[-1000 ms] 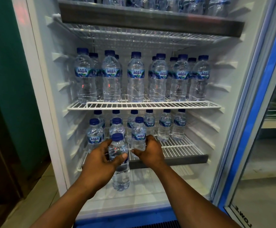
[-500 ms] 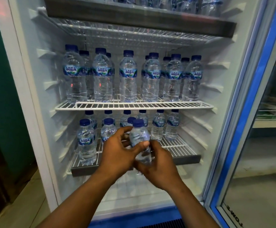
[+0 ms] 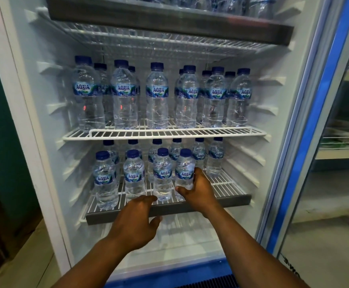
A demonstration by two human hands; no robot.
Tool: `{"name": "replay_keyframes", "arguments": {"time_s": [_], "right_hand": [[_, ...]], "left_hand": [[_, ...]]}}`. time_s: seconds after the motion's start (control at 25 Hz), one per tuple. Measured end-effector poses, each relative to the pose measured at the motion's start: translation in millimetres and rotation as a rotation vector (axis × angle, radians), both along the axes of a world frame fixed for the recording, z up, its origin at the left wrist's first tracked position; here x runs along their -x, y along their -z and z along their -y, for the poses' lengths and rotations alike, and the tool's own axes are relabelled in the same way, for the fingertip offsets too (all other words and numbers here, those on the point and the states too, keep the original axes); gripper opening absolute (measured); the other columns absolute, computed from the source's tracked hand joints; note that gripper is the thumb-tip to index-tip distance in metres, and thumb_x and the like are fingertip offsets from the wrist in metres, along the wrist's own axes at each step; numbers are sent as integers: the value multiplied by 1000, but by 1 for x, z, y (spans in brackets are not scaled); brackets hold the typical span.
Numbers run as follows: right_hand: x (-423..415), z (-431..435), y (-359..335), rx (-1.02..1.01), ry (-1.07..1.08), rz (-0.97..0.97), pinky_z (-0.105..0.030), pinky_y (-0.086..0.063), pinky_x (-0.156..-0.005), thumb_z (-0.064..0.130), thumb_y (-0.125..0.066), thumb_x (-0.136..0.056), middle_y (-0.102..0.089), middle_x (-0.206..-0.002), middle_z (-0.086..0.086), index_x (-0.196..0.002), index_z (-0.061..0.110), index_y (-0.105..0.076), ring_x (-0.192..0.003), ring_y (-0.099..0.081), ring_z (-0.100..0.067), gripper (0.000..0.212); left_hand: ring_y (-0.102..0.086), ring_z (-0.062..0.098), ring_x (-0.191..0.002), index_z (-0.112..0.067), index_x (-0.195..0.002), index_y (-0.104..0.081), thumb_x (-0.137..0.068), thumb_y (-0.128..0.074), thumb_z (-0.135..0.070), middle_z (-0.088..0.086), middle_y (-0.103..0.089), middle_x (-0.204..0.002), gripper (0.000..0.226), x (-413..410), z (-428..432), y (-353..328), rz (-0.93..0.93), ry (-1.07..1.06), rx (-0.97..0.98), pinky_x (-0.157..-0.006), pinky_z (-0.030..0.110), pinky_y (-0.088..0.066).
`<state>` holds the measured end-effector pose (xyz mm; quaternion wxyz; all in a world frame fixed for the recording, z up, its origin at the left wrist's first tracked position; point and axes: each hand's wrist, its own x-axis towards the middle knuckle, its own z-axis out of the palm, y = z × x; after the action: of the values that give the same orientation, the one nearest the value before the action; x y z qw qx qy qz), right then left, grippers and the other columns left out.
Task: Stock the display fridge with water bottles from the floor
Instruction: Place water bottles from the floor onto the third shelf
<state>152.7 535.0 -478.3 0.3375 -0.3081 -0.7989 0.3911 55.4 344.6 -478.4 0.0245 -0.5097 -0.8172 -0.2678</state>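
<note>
Head view, the only one.

The display fridge (image 3: 34,104) is seen open, with its door (image 3: 314,125) swung out to the right. The middle shelf (image 3: 169,133) is loaded with tall bottles (image 3: 157,96). The lower shelf (image 3: 231,201) carries small bottles in a full back row and a front row filled from the left.

The fourth front-row bottle (image 3: 185,173) is gripped by the right hand (image 3: 199,191), thumb wrapped across the lower front and fingers round the right side. The bottle is upright, just beside the third front-row bottle (image 3: 162,177). Whether its base is seated on the wire cannot be told.

Nothing is held by the left hand (image 3: 136,221). Its fingers are loosely curled, with the tips near the shelf's front rim below the third bottle. Contact cannot be confirmed.

Step judged: one bottle is being placed into the front row, at or near release. Bare wire is left to the right of it, so the row is not yet full.

Next move: seating should be confirmed, then the grip opened and the hand drawn straight back. The neighbours are packed close and could be tipped by a sideways exit. After that another bottle is needed from the floor; the floor stock is not in view.
</note>
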Motion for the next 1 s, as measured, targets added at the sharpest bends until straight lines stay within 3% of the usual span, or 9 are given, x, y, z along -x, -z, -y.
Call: {"name": "replay_keyframes", "arguments": {"time_s": [0.28, 0.68, 0.76, 0.84, 0.92, 1.0], "right_hand": [[1, 7, -3, -54, 90, 44, -21, -42, -87, 19, -81, -79, -65, -125, -2, -129, 16, -49, -114, -62, -22, 60], [3, 7, 0, -74, 110, 101, -24, -42, -90, 21, -81, -79, -63, -127, -6, -131, 15, -49, -117, -60, -26, 61], [1, 20, -2, -157, 179, 35, -27, -44, -94, 23, -82, -77, -58, -129, -9, -134, 13, -46, -118, -58, -28, 68], [-6, 49, -4, -325, 289, -161, -26, -44, -92, 19, -77, -80, -55, -125, -12, -130, 9, -49, -113, -57, -28, 58], [2, 103, -2, -494, 122, -343, -23, -45, -82, 9, -69, -85, -58, -105, -9, -112, 8, -56, -94, -58, -22, 30], [28, 170, 10, -586, -231, -357, -19, -45, -72, 7, -64, -85, -58, -88, -3, -96, 8, -62, -78, -55, -14, 11]], "left_hand": [[-56, 9, -115, -32, -138, -49, -89, -64, -45, -12, -58, -131, 53, 8, 1, 9, -72, 1, -50, -96, 24, -47], [-55, 8, -118, -34, -139, -48, -88, -64, -47, -15, -56, -134, 54, 15, 21, 15, -88, -1, -92, -98, 22, -44], [-56, 8, -116, -33, -137, -50, -89, -64, -46, -16, -57, -131, 52, 18, 38, 14, -83, -4, -118, -97, 19, -43], [-59, 10, -111, -29, -131, -57, -89, -64, -42, -12, -61, -125, 45, 23, 61, 15, -82, 2, -147, -94, 19, -46], [-61, 13, -106, -25, -124, -62, -88, -62, -40, -8, -65, -119, 38, 37, 99, 28, -77, -62, -158, -90, 25, -51], [-62, 12, -101, -25, -120, -65, -88, -62, -37, -8, -66, -115, 34, 55, 149, 50, -32, -189, -138, -85, 25, -52]]}}
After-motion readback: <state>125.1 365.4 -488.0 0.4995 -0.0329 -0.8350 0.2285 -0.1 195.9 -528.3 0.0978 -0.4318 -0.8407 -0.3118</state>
